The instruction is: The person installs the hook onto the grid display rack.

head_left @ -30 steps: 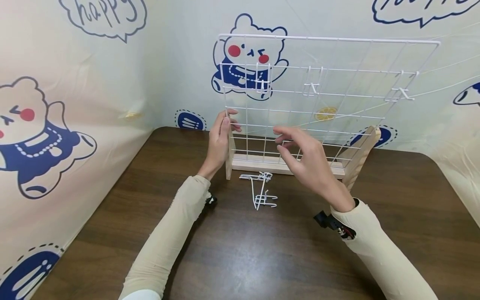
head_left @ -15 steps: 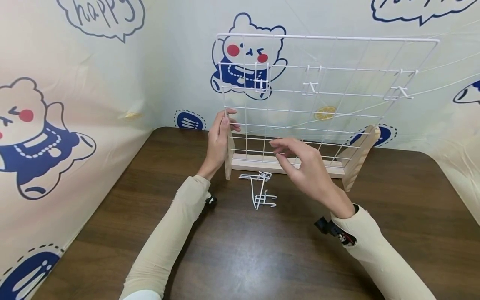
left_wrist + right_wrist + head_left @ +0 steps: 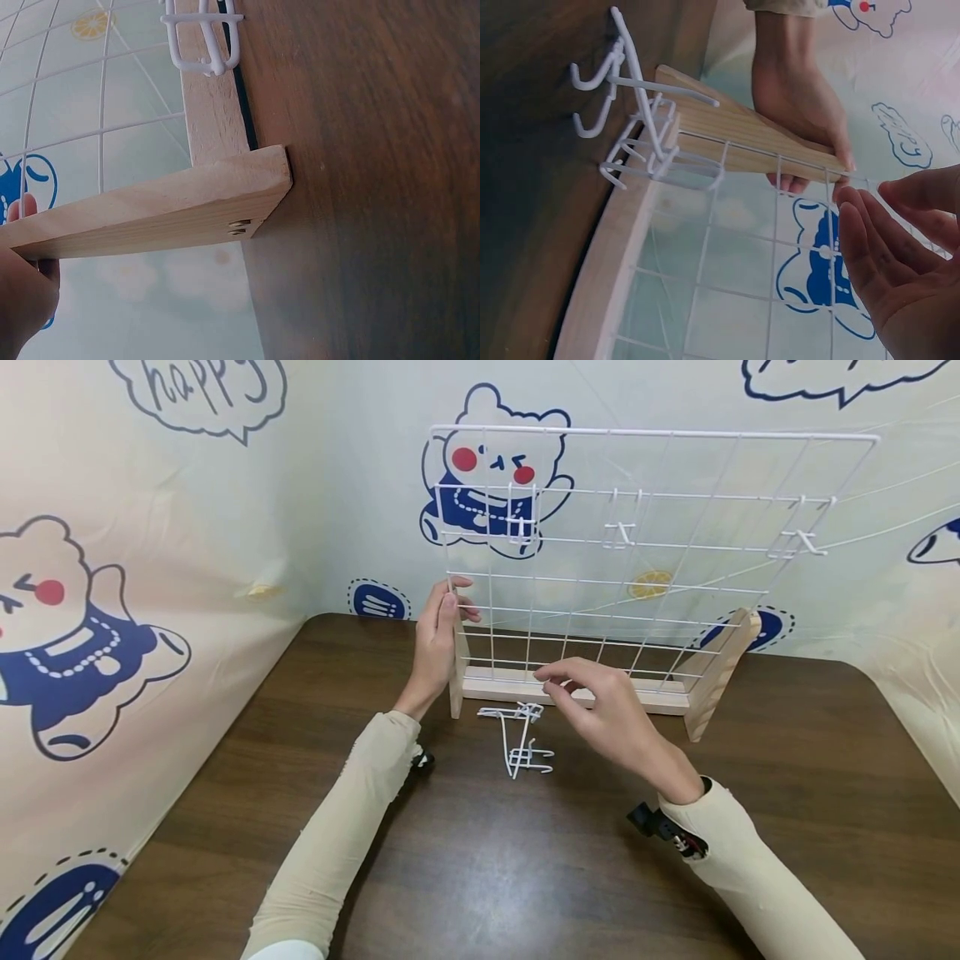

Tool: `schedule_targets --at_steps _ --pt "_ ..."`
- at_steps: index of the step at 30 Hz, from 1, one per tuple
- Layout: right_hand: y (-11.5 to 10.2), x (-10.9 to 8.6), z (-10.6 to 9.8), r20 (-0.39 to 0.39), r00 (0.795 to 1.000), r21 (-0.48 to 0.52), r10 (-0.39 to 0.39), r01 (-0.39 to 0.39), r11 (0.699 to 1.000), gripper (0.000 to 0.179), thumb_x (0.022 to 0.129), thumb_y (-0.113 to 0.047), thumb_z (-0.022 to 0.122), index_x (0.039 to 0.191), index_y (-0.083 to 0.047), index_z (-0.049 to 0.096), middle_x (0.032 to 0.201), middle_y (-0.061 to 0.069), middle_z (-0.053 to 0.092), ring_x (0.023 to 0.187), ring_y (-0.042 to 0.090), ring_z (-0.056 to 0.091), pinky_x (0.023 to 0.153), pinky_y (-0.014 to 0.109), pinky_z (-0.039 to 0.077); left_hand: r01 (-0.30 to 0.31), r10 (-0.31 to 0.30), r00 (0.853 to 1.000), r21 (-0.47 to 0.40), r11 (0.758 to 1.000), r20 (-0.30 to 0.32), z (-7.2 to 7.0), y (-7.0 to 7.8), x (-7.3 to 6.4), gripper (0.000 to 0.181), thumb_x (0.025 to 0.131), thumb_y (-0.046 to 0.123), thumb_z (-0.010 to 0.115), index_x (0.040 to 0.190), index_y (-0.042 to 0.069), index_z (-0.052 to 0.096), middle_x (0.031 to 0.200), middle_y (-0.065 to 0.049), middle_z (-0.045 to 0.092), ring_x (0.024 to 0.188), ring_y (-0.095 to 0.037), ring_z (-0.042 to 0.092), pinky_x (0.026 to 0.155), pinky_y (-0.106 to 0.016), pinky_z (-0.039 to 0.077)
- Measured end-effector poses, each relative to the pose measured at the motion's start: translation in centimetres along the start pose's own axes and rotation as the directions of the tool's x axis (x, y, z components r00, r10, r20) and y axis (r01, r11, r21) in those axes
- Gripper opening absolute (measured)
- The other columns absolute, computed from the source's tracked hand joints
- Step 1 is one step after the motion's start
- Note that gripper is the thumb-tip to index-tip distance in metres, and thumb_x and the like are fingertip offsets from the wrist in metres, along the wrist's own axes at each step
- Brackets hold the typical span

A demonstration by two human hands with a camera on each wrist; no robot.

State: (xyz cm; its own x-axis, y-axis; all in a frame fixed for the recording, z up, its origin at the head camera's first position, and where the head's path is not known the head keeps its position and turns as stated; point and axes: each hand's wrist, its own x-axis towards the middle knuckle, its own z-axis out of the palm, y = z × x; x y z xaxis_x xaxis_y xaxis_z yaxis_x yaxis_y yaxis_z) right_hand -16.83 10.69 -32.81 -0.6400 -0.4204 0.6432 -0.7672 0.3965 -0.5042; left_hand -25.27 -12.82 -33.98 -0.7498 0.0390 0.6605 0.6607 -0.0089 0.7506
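Blue lettering (image 3: 204,385) reads "happy"; left grip (image 3: 437,643) clasps wooden upright (image 3: 456,685), right grip (image 3: 611,714) hangs loose.

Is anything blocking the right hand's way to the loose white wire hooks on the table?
Nothing visible does. In the head and right wrist views, the space between the right hand and the loose hooks looks open; the wooden base lies behind the hooks.

Bear-print backdrop (image 3: 337,485) behind brown table (image 3: 480,877)
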Motion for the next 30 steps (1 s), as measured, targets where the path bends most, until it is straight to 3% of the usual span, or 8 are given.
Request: schedule_targets --at_steps 8,13,18,23,27,30 --pt "0.9 -0.5 0.8 0.032 0.999 0.000 0.002 -0.002 1.000 0.014 0.093 -0.001 0.066 0.103 -0.006 0.074 0.103 0.003 0.074 0.093 0.015 0.069 0.078 0.038 0.057 0.012 -0.012 1.000 0.018 1.000 -0.004 0.4 -0.1 0.1 0.033 0.108 0.008 0.030 0.127 -0.010 0.049 0.096 -0.031 0.059 0.090 -0.051 0.058 0.091 -0.058 0.049" --pt "1.5 -0.8 1.4 0.130 0.991 0.014 0.041 -0.043 0.999 0.013 0.097 -0.006 0.063 0.102 -0.006 0.075 0.097 0.002 0.074 0.083 0.011 0.066 0.072 0.029 0.056 0.005 -0.005 1.000 0.014 1.000 0.008 0.3 -0.1 0.1 0.033 0.108 0.009 0.031 0.127 -0.010 0.049 0.097 -0.035 0.058 0.091 -0.055 0.056 0.092 -0.060 0.048" --pt "1.9 -0.9 2.2 0.288 0.949 -0.003 0.127 -0.132 0.991 0.023 0.104 -0.021 0.054 0.096 -0.013 0.073 0.078 -0.006 0.064 0.070 0.009 0.055 0.065 0.028 0.049 0.006 -0.006 1.000 0.012 1.000 0.011 0.0 -0.2 -0.1 0.033 0.108 0.009 0.030 0.128 -0.010 0.049 0.099 -0.038 0.057 0.093 -0.054 0.057 0.093 -0.060 0.047" --pt "2.6 -1.3 3.2 0.398 0.897 0.000 0.190 -0.207 0.978 0.040 0.109 -0.028 0.039 0.100 -0.010 0.074 0.088 0.001 0.071 0.084 0.017 0.066 0.079 0.035 0.054 0.007 -0.008 1.000 0.021 1.000 0.015 -0.2 -0.2 -0.2 0.033 0.108 0.009 0.031 0.128 -0.011 0.049 0.099 -0.039 0.056 0.092 -0.049 0.058 0.094 -0.059 0.047" --pt "3.2 -1.7 3.9 0.434 0.877 0.004 0.207 -0.232 0.973 0.049 0.110 -0.030 0.033 0.104 -0.006 0.075 0.099 0.006 0.074 0.092 0.022 0.070 0.085 0.037 0.055 0.006 -0.006 1.000 0.031 0.999 0.014 -0.1 -0.1 -0.1 0.033 0.108 0.009 0.031 0.127 -0.011 0.049 0.098 -0.035 0.058 0.091 -0.041 0.060 0.093 -0.058 0.048" --pt "3.5 -1.9 4.1 0.449 0.865 -0.001 0.224 -0.251 0.968 0.052 0.110 -0.033 0.031 0.106 -0.004 0.075 0.102 0.007 0.075 0.094 0.021 0.070 0.087 0.037 0.055 0.003 -0.003 1.000 0.030 1.000 0.016 0.1 -0.1 0.1 0.033 0.108 0.008 0.031 0.127 -0.011 0.049 0.097 -0.034 0.058 0.091 -0.045 0.059 0.093 -0.058 0.048"
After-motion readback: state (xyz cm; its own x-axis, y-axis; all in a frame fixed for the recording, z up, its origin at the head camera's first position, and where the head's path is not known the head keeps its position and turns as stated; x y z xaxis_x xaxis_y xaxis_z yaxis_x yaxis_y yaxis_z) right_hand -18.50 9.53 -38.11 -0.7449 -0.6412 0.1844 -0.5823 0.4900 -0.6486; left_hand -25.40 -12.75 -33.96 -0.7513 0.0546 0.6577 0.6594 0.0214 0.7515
